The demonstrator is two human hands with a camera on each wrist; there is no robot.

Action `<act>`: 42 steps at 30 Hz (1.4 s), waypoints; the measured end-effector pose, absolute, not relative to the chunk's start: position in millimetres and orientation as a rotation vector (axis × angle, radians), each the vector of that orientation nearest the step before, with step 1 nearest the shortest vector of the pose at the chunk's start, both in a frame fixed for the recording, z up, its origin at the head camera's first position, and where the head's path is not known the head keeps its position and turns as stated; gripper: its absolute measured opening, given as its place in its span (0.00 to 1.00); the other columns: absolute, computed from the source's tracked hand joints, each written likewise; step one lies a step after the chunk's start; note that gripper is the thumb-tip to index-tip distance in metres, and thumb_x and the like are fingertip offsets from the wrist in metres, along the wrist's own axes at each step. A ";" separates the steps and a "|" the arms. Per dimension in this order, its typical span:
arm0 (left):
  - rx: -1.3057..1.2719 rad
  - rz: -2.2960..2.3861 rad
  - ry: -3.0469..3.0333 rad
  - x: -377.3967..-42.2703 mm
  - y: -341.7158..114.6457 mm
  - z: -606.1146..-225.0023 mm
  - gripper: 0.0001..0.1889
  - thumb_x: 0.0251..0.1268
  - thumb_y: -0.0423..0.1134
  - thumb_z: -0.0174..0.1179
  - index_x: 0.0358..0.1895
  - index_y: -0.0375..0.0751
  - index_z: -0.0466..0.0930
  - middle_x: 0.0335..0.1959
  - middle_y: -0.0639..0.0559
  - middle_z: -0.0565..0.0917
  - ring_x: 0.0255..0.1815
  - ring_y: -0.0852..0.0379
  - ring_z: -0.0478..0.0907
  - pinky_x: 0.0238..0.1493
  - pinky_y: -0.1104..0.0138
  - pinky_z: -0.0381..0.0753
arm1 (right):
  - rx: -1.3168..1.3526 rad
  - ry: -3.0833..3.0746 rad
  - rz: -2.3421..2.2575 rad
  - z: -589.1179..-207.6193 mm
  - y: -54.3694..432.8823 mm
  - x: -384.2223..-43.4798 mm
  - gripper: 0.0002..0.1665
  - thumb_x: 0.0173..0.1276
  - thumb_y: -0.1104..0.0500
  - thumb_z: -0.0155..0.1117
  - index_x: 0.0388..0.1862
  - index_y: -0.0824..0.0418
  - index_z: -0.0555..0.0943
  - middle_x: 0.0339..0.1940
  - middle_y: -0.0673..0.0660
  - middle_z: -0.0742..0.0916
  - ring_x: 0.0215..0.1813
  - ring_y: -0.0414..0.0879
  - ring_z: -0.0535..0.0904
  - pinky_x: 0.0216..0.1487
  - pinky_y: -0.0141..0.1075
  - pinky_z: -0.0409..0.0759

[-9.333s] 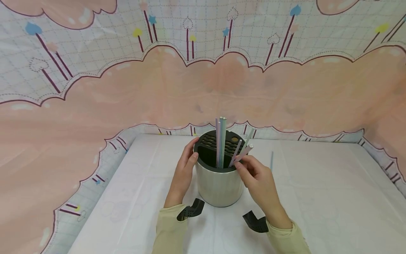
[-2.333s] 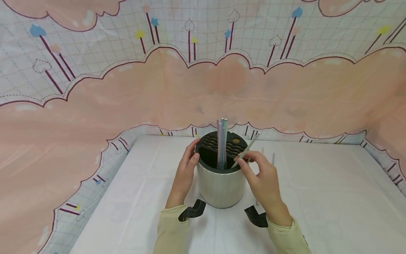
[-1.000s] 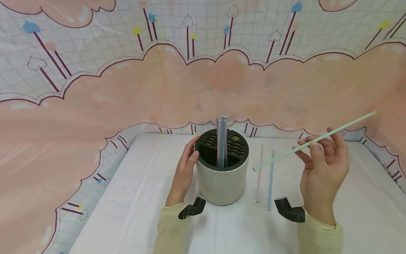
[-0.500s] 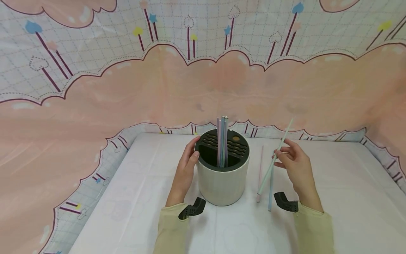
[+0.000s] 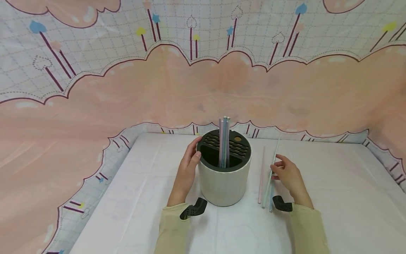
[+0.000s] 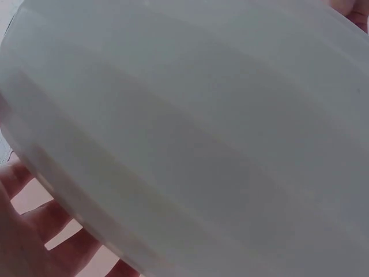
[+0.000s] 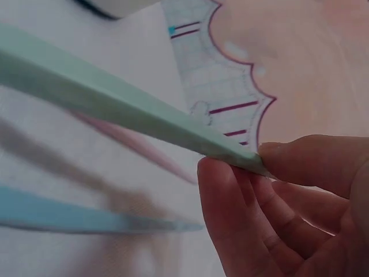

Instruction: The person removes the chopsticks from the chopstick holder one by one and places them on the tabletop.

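A round cream utensil holder [image 5: 223,188] with a slotted black top stands on the white table. My left hand [image 5: 185,173] grips its left side, thumb at the front of the rim; the left wrist view shows the holder's pale wall [image 6: 184,133] with fingers [image 6: 57,222] curled along it. Several pastel chopsticks [image 5: 223,144] stand upright in its large front opening. To its right, my right hand [image 5: 290,178] pinches a green chopstick [image 7: 115,104] between thumb and fingers, low over the table. Beside it lie a pink chopstick [image 5: 261,176] and a blue chopstick [image 7: 86,213], the blue partly hidden.
The white-covered table [image 5: 142,211] meets a peach and white patterned cloth backdrop [image 5: 190,91] behind and at both sides. A black wrist mount [image 5: 194,209] sits on the left wrist and another mount [image 5: 282,204] on the right.
The right hand has taken the green chopstick out of the holder, swung it right, then brought it down between the pink and blue ones. The left hand keeps its grip.
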State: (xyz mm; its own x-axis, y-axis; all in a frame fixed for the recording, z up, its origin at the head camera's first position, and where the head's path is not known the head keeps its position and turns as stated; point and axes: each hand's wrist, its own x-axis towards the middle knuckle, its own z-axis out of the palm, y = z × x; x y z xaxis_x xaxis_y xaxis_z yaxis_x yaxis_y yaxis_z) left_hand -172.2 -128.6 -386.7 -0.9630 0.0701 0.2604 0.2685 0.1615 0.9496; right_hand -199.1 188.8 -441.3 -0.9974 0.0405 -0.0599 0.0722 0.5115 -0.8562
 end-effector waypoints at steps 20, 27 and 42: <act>-0.360 -1.904 -2.265 -171.7 -130.0 -387.9 0.22 0.66 0.57 0.39 0.64 0.68 0.57 0.66 0.68 0.56 0.67 0.61 0.51 0.62 0.52 0.56 | 0.156 2.817 -1.231 -463.7 187.9 -201.0 0.33 0.62 0.56 0.56 0.62 0.70 0.61 0.38 0.60 0.80 0.32 0.46 0.75 0.32 0.34 0.72; -0.367 -1.889 -2.267 -173.0 -129.9 -387.8 0.22 0.66 0.57 0.39 0.64 0.68 0.57 0.66 0.68 0.56 0.67 0.61 0.52 0.62 0.53 0.56 | 0.131 2.901 -1.063 -462.7 182.6 -200.1 0.30 0.59 0.57 0.58 0.59 0.70 0.66 0.31 0.57 0.79 0.32 0.48 0.72 0.32 0.36 0.68; -0.356 -1.921 -2.268 -174.5 -129.6 -387.5 0.22 0.66 0.56 0.39 0.64 0.69 0.57 0.66 0.67 0.55 0.67 0.61 0.51 0.63 0.54 0.55 | 0.115 2.890 -1.089 -459.8 188.8 -201.8 0.26 0.63 0.53 0.55 0.57 0.65 0.69 0.33 0.58 0.75 0.34 0.50 0.69 0.31 0.37 0.65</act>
State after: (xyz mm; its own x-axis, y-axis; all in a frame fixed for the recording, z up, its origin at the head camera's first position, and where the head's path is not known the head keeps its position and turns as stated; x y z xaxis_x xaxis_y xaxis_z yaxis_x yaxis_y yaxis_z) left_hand -174.5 -129.6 -387.5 -0.9610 0.0845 0.2634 0.2737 0.1527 0.9496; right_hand -201.8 188.8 -459.8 -0.9959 0.0517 -0.0737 0.0875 0.7493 -0.6564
